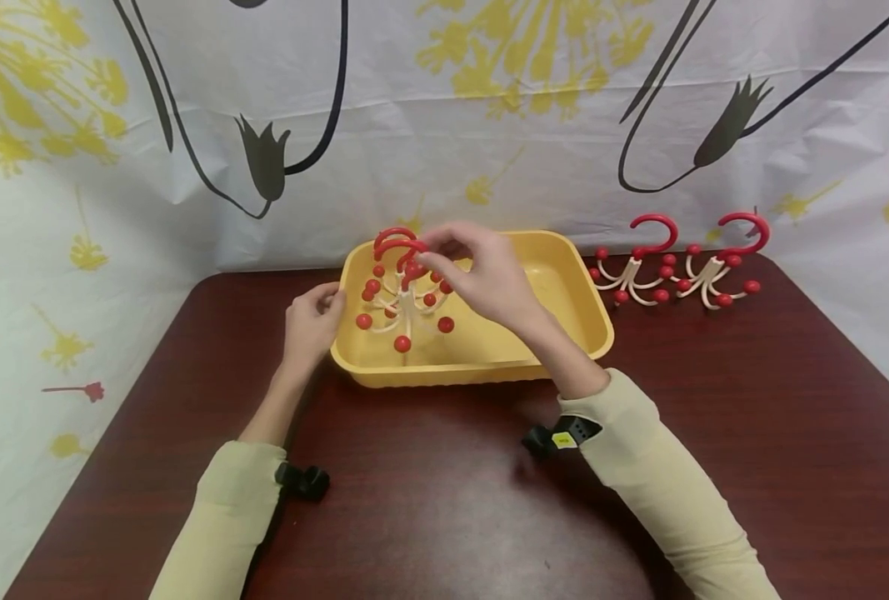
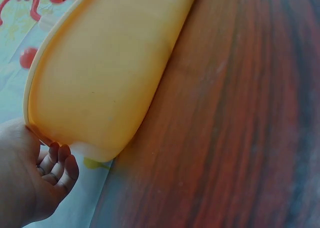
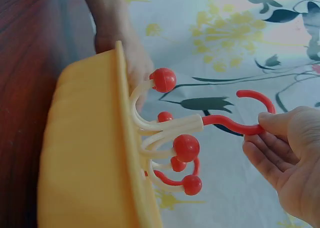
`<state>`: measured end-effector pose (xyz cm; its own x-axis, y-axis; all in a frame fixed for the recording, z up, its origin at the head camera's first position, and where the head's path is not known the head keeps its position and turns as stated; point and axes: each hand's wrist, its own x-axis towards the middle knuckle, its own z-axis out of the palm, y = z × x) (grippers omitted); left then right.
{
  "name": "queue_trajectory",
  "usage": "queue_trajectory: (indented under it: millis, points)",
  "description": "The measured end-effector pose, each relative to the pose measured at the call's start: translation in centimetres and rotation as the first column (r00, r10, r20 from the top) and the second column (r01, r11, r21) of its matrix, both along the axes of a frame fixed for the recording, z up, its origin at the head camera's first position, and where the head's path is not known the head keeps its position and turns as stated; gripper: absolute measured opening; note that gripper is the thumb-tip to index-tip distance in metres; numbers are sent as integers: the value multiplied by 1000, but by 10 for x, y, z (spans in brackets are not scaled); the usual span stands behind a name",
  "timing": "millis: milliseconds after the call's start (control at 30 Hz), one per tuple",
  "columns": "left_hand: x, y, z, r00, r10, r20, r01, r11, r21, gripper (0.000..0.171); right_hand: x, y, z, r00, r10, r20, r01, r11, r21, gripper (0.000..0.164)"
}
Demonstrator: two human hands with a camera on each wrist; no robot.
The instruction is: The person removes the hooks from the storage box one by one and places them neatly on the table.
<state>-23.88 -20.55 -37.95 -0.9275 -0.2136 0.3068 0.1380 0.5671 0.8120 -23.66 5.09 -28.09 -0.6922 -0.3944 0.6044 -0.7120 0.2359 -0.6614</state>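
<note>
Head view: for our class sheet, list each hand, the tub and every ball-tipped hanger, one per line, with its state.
Left hand: gripping the tub's left end
Right hand: pinching a red hook
Yellow tub: upright, uncovered
Held hanger: hook up, at the tub's left end
Hanger behind it: in the tub, partly hidden
Two right-hand hangers: hook up, outside the tub
</note>
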Motion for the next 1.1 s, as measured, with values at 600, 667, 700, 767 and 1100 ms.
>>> queue_trajectory:
  millis: [600,667,700,767,1100]
  points:
    - [-2,-1,-2,1000,-6,3,6,1000,3,33,11,50,22,982,-107,-158,91,990,-106,18]
    - [-1,-1,-1,1000,-6,2,6,1000,2,33,13,55,24,980,-125,-157,109,988,-110,18]
    - [-1,-1,-1,1000,-5,1,5,1000,1,32,13,58,24,978,-134,-159,117,987,-113,18]
    - [-1,-1,0,1000,-3,2,3,1000,1,32,14,63,25,976,-152,-156,133,983,-130,18]
    - [-1,-1,-1,1000,-9,4,9,1000,3,32,16,93,35,950,-204,-237,160,968,-194,17]
